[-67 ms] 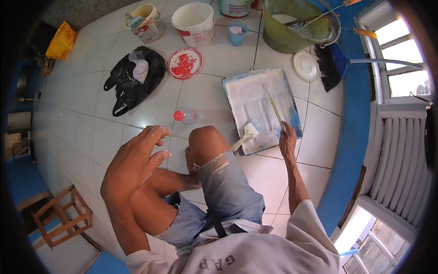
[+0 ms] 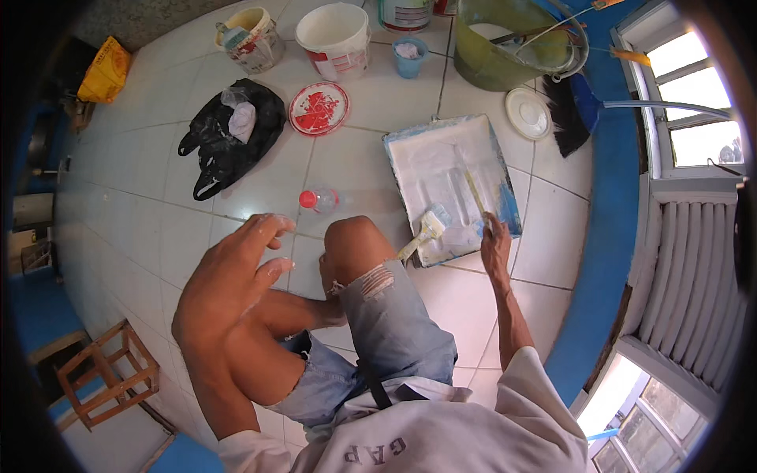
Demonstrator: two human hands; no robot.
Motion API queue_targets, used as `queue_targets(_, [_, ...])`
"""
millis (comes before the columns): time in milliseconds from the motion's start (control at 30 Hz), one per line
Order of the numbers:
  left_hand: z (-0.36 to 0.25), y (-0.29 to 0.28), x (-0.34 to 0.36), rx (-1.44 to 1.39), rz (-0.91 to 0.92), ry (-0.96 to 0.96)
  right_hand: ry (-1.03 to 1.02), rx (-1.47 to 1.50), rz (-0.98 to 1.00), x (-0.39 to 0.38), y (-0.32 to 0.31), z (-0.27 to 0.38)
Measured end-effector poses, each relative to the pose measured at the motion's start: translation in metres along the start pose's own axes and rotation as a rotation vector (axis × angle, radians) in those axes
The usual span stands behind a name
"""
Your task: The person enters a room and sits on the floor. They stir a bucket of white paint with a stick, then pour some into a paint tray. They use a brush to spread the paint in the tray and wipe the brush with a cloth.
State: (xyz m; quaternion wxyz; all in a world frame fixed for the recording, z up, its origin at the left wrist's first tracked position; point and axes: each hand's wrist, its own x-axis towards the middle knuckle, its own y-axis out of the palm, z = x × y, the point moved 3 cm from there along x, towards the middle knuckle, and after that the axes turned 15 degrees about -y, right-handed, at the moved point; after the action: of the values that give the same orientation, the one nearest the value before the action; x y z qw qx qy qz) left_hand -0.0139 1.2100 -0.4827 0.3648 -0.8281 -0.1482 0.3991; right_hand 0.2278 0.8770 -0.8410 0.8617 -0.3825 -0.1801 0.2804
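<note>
My right hand (image 2: 495, 244) is closed around the near end of a thin, yellowish, stick-like tool (image 2: 473, 190). The tool reaches over a paint tray (image 2: 410, 147) coated in white, with blue stains at its right side. A wide paintbrush (image 2: 430, 228) with a pale handle rests on the tray's near left edge, its bristles inside. My left hand (image 2: 248, 256) hovers over the floor by my bent knee, fingers curled loosely and thumb apart, nothing held. White smears mark its fingertips. Beyond it stands a clear plastic bottle (image 2: 319, 199) with a red cap.
A black plastic bag (image 2: 264, 130) and a red-smeared lid (image 2: 319, 109) lie farther off. Behind are a white bucket (image 2: 335, 39), a stained pail (image 2: 256, 49), a blue cup (image 2: 409, 65) and a green tub (image 2: 481, 67). A white lid (image 2: 528, 114) and a broom (image 2: 569, 118) lie right.
The thin tool in my right hand has shifted slightly toward me over the tray. My left hand keeps almost the same pose, and the brush stays put.
</note>
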Motion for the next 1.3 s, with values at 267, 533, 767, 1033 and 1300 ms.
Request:
queue_targets(267, [-0.002, -0.002, 0.008, 0.014, 0.009, -0.001, -0.029, 0.003, -0.063, 0.038, 0.006, -0.013])
queue_targets(533, [-0.004, -0.003, 0.006, 0.006, 0.003, -0.022, -0.152, -0.007, -0.022, 0.023, 0.010, 0.002])
queue_targets(767, [-0.007, -0.003, 0.003, 0.019, -0.013, -0.026, -0.015, 0.055, 0.028, 0.001, 0.005, 0.003])
queue_targets(1033, [-0.005, 0.000, 0.004, 0.027, 0.003, -0.020, 0.053, 0.006, 0.019, 0.018, 0.001, -0.012])
queue_targets(1300, [-0.004, 0.001, 0.003, 0.029, 0.004, -0.011, 0.023, 0.057, -0.028, 0.035, 0.011, -0.001])
